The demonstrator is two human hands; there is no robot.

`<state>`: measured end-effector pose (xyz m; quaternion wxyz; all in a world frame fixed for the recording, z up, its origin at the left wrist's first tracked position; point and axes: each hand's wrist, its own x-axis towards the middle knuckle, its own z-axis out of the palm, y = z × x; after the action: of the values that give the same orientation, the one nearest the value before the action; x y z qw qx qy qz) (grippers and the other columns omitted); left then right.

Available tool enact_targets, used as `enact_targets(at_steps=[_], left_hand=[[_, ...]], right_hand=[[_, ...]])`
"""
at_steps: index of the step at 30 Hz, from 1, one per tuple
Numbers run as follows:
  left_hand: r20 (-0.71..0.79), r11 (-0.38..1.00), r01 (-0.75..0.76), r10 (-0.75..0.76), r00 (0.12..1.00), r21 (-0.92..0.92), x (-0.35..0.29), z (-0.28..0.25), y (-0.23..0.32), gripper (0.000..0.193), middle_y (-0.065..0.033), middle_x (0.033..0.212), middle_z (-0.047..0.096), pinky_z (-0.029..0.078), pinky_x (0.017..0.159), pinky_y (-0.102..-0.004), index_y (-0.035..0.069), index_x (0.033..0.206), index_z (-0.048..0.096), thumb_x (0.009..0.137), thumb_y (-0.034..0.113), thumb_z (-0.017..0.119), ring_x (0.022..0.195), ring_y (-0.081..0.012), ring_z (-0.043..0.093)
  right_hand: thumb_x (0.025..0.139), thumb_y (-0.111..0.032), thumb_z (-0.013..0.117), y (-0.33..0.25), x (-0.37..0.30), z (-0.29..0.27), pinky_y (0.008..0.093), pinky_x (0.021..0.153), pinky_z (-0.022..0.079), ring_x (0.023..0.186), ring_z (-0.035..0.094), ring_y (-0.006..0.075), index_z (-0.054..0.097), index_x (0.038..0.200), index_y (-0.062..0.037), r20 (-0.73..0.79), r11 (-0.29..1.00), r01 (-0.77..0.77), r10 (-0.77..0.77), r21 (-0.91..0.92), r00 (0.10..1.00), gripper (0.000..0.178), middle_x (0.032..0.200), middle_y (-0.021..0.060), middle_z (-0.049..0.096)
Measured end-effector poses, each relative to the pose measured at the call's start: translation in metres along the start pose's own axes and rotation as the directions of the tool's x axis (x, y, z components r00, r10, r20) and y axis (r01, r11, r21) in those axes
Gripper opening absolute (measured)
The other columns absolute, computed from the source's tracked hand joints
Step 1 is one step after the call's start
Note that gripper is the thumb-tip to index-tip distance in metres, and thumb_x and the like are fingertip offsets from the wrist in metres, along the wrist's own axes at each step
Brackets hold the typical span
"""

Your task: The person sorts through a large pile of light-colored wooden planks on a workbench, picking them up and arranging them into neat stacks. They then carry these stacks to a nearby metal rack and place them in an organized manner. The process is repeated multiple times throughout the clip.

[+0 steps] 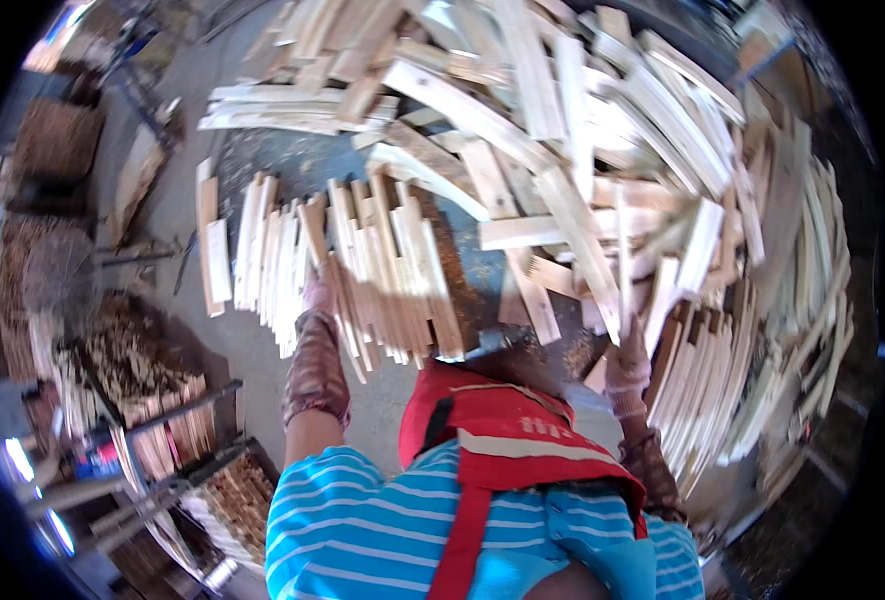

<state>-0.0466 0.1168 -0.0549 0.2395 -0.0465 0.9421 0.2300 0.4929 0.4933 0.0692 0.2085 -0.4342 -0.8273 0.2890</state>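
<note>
My left hand (318,297), in a pale glove below a patterned sleeve cover, is closed on the near end of a tan wooden slat (313,232). That slat lies across a row of pale slats (381,270) set side by side on the table. To the right, my gloved right hand (631,362) grips the near end of a thin wooden slat (624,255) that points away from me. Its fingers are partly hidden and slightly blurred. Beside that slat, a wider board (581,245) slants down from the heap.
A loose heap of boards (523,70) covers the far and right parts of the grey table (283,155). More slats (703,385) stand in rows right of my right hand. Stacked wood (163,410) sits on a rack at left. A red apron (503,420) covers my front.
</note>
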Motion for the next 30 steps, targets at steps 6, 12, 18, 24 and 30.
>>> enact_targets(at_steps=[6,12,18,24,30], left_hand=[[-0.047,0.993,-0.117,0.118,0.992,0.035,-0.01,-0.022,0.037,0.078,-0.0255,0.134,0.059,0.042,0.105,-0.047,0.011,0.152,0.04,0.096,0.066,0.039,0.128,-0.0442,0.053],[0.013,0.84,-0.137,0.169,0.986,-0.526,-0.018,0.028,0.04,0.062,-0.0118,0.125,0.066,0.044,0.099,-0.0366,0.007,0.147,0.048,0.097,0.042,0.062,0.117,-0.0235,0.059],[0.206,0.875,-0.338,0.281,0.937,0.346,-0.011,0.016,0.032,0.068,-0.0245,0.12,0.065,0.046,0.1,-0.0498,0.004,0.116,0.068,0.101,0.059,0.031,0.112,-0.0434,0.061],[0.273,0.789,0.025,0.183,0.945,-0.614,-0.023,-0.02,0.048,0.075,-0.0111,0.132,0.061,0.044,0.096,-0.0373,0.004,0.14,0.054,0.1,0.065,0.039,0.112,-0.0214,0.057],[0.093,0.915,-0.289,0.326,0.941,-0.28,0.01,-0.015,0.017,0.069,-0.0117,0.138,0.048,0.036,0.099,-0.0343,0.006,0.145,0.045,0.102,0.058,0.033,0.121,-0.0224,0.045]], right_hand=[[0.079,-0.001,0.061,-0.009,-0.009,-0.009,0.0411,0.099,0.05,0.12,0.061,0.0374,0.042,0.15,-0.0065,0.112,0.99,-0.143,0.143,-0.008,0.983,0.073,0.134,0.0238,0.058],[0.078,-0.001,0.06,-0.005,-0.009,0.01,0.0401,0.08,0.055,0.094,0.066,0.0349,0.042,0.149,-0.006,0.088,0.967,-0.245,0.25,-0.071,0.964,0.073,0.124,0.0215,0.061],[0.08,0.007,0.056,0.0,0.028,0.024,0.0323,0.098,0.048,0.116,0.061,0.0311,0.04,0.15,-0.0012,-0.121,0.998,-0.014,0.006,-0.064,0.993,0.072,0.137,0.0209,0.056],[0.088,-0.045,0.068,-0.061,0.062,0.016,0.0511,0.096,0.048,0.116,0.056,0.0443,0.034,0.149,-0.0036,0.045,0.93,-0.176,0.201,-0.322,0.979,0.081,0.136,0.0252,0.052],[0.088,-0.053,0.067,-0.047,0.066,0.038,0.0527,0.096,0.046,0.111,0.057,0.0428,0.024,0.154,-0.0044,0.015,0.895,-0.275,0.299,-0.351,0.954,0.092,0.125,0.0231,0.057]])
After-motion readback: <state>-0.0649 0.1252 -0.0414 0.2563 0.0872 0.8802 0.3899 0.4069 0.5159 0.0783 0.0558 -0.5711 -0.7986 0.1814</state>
